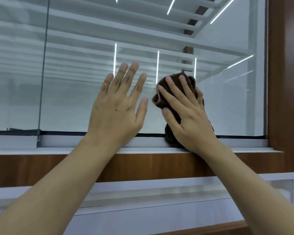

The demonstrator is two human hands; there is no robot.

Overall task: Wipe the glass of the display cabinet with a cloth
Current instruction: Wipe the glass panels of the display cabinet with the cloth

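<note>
The display cabinet's glass pane [227, 92] fills the upper part of the head view and reflects ceiling light strips. My right hand [188, 114] presses a bunched dark brown cloth [159, 99] flat against the lower part of the glass, fingers spread over it; the cloth's tail hangs down to the white bottom track. My left hand [119, 106] lies flat on the glass just left of the cloth, fingers apart, holding nothing.
A wooden frame [283, 82] borders the glass on the right and a wooden rail [41, 168] runs below the white sliding track [66, 141]. The edge of a second glass panel [44, 65] overlaps at the left. A white ledge lies below.
</note>
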